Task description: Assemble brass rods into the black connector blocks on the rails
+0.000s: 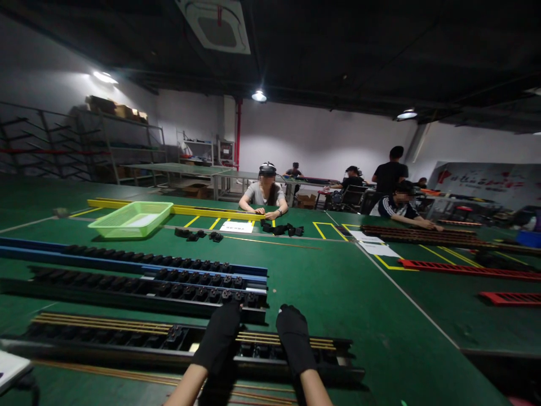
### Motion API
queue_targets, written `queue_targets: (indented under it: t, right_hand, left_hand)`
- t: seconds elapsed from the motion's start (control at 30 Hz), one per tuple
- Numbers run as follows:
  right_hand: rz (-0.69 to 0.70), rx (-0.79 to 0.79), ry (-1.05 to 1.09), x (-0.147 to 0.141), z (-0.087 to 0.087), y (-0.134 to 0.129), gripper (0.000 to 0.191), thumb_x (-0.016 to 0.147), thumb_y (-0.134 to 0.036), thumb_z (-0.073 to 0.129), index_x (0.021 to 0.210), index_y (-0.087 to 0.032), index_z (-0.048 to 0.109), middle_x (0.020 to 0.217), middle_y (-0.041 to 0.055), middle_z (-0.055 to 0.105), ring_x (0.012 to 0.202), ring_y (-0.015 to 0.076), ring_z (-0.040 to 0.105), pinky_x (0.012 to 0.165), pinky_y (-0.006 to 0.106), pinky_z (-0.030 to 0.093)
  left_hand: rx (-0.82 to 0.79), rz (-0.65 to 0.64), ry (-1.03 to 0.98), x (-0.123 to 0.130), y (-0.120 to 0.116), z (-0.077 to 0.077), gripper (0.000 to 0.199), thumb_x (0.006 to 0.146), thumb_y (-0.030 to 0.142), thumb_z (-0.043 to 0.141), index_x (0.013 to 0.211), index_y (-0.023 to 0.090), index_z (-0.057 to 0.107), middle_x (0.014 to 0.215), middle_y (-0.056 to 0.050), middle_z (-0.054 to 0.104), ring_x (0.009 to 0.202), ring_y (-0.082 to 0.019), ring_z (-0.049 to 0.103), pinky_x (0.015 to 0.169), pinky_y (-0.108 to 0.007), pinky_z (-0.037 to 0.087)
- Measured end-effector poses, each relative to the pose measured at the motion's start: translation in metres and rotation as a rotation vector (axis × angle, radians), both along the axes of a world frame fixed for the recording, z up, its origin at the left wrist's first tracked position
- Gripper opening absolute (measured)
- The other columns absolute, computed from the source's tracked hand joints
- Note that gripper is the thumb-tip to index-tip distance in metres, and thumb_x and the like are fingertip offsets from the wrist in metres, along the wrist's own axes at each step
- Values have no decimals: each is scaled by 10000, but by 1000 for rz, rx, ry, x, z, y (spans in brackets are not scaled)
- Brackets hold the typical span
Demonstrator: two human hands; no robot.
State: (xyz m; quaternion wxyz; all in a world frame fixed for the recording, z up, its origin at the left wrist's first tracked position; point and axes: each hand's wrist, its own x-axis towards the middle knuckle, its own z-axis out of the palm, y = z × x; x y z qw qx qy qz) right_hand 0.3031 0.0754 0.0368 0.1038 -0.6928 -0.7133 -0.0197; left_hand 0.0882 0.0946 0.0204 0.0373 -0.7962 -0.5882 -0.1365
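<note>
— Black-gloved left hand by the middle channel and its blocks: adjusting them, perhaps?
— Seems so. The right hand is over the front channel. Can't tell whether either's fingers grip; next calls for careful alignment.

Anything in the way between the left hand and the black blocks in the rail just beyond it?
Nothing visible stands between the left hand and those black blocks; its fingertips are close by them, though contact is unclear. The nearer rail with brass-coloured rods passes beneath the hand, not in between.
</note>
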Motion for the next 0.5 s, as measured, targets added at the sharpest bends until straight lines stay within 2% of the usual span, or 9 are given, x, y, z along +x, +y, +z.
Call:
queue_targets:
  t: [0.1, 0.23, 0.37, 0.5]
  right_hand:
    - [-9, -23, 10, -1, 2, 0, 357, 941, -66, 454, 1016, -144, 794, 1055, 158, 787, 1015, 269, 748, 865, 342, 561]
    - [18, 11, 3, 3, -4, 0, 324, 926, -61, 499, 1041, -141, 791, 1095, 169, 780, 1033, 257, 750, 881, 319, 572]
    - [45, 44, -2, 5, -9, 0, 324, 922, -58, 503, 1074, -125, 782, 1075, 181, 780, 986, 249, 762, 847, 305, 578]
    - [17, 15, 8, 4, -6, -1, 338, 937, -71, 481, 1093, -127, 776, 1090, 177, 779, 988, 249, 760, 843, 310, 574]
  left_hand:
    - [21, -96, 14, -5, -7, -8, 323, 861, 90, 545, 1123, 149, 725, 1115, -161, 770, 1066, -273, 719, 969, -390, 561]
    - [51, -171, 16, -11, -8, -7, 272, 850, 137, 581, 1086, 164, 713, 1038, -146, 762, 1001, -268, 714, 932, -389, 575]
    - [10, -116, 29, -7, -7, -4, 193, 876, 144, 569, 997, 170, 717, 939, -128, 751, 925, -253, 716, 895, -377, 581]
    - [-25, -42, 55, 1, -6, -1, 249, 907, 98, 497, 966, 157, 732, 962, -152, 760, 943, -253, 722, 892, -365, 561]
